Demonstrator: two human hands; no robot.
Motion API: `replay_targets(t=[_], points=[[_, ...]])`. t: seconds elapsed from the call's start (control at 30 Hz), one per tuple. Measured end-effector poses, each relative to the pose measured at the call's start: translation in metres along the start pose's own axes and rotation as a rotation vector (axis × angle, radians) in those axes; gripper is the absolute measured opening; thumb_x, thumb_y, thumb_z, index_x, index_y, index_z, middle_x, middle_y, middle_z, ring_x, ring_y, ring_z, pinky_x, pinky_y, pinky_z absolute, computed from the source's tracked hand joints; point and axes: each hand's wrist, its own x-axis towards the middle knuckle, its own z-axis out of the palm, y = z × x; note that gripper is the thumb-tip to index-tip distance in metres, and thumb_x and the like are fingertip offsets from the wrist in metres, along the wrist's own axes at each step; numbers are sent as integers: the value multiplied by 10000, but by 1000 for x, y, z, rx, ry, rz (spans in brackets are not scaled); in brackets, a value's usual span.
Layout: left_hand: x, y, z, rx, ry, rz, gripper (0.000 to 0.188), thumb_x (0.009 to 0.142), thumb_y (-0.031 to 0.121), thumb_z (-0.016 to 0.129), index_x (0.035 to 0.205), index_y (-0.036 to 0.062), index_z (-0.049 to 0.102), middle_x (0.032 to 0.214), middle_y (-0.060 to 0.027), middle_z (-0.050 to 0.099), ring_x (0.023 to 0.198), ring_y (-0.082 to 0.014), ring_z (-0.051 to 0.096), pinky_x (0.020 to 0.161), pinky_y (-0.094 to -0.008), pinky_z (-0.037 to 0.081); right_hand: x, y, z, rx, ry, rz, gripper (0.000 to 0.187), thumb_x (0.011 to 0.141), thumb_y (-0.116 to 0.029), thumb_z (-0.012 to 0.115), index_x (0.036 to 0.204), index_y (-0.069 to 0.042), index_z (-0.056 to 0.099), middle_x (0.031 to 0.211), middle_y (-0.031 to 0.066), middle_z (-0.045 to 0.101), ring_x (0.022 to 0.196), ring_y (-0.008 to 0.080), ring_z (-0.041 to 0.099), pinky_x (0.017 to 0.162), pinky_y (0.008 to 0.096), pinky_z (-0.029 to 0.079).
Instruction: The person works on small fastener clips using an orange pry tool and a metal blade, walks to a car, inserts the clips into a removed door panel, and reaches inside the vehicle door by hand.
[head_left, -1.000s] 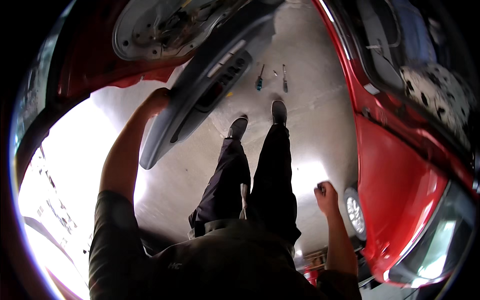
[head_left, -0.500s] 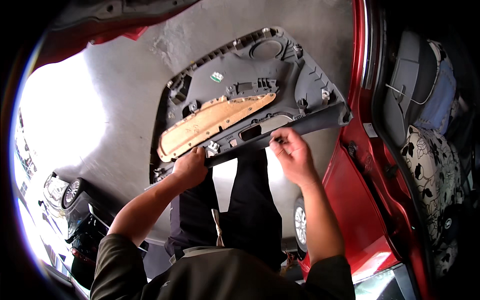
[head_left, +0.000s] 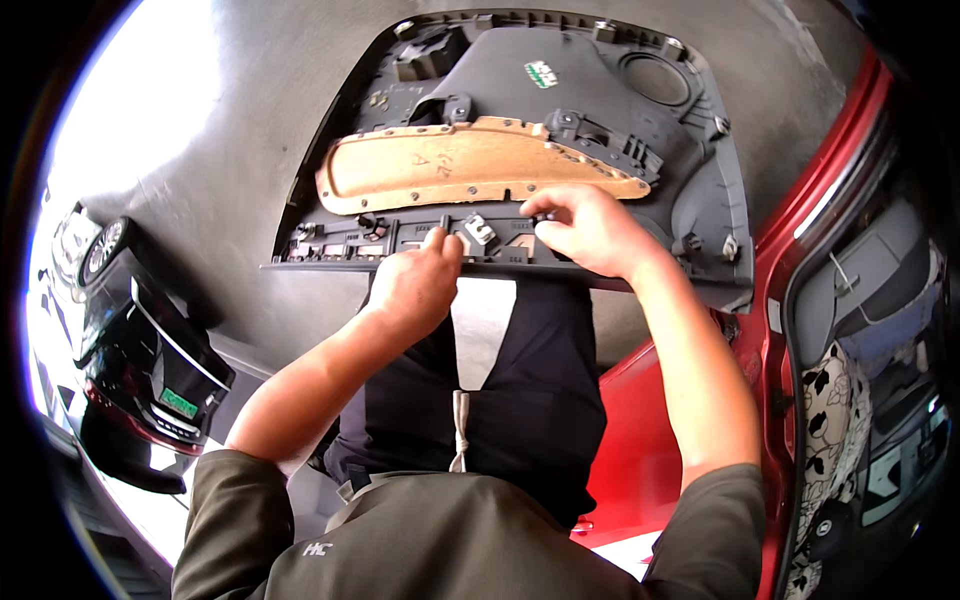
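Observation:
A dark grey car door panel (head_left: 600, 75) lies tilted in front of me with its ribbed back face up. Set into it is a long tan insert (head_left: 400, 168). My left hand (head_left: 415, 280) is closed round the panel's near edge, fingers curled over it, next to a pale metal clip (head_left: 479, 231). Over the near strip, just below the insert, my right hand (head_left: 595, 235) pinches thumb and fingers together. A small dark piece (head_left: 543, 216) shows at those fingertips; its kind is too small to make out.
On the right stands a red car with an open doorway, its red frame (head_left: 815, 170) close to the panel. A patterned seat (head_left: 828, 400) is inside. Past my left arm a black car (head_left: 150, 370) is parked on the grey floor (head_left: 240, 130).
The panel has turned in view and its back face now shows more fully. My right hand has moved from the near edge inward over the strip, still pinching. My left hand stays at the edge.

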Motion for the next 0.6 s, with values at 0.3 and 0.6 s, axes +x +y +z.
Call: replay_targets(t=[0.3, 0.6], points=[[-12, -13, 8, -84, 88, 79, 149, 890, 84, 625, 1003, 16, 556, 987, -155, 637, 682, -299, 734, 582, -411, 592, 86, 35, 60, -22, -136, 144, 334, 862, 4, 728, 1195, -6, 713, 1053, 79, 751, 961, 146, 700, 879, 308, 572], [-28, -21, 21, -253, 110, 43, 194, 860, 68, 644, 1009, -8, 547, 1047, -173, 607, 681, -278, 733, 583, -385, 592, 96, 2, 62, -372, -257, 175, 313, 880, -45, 790, 1183, -1, 727, 986, 96, 763, 918, 151, 709, 840, 314, 576]])
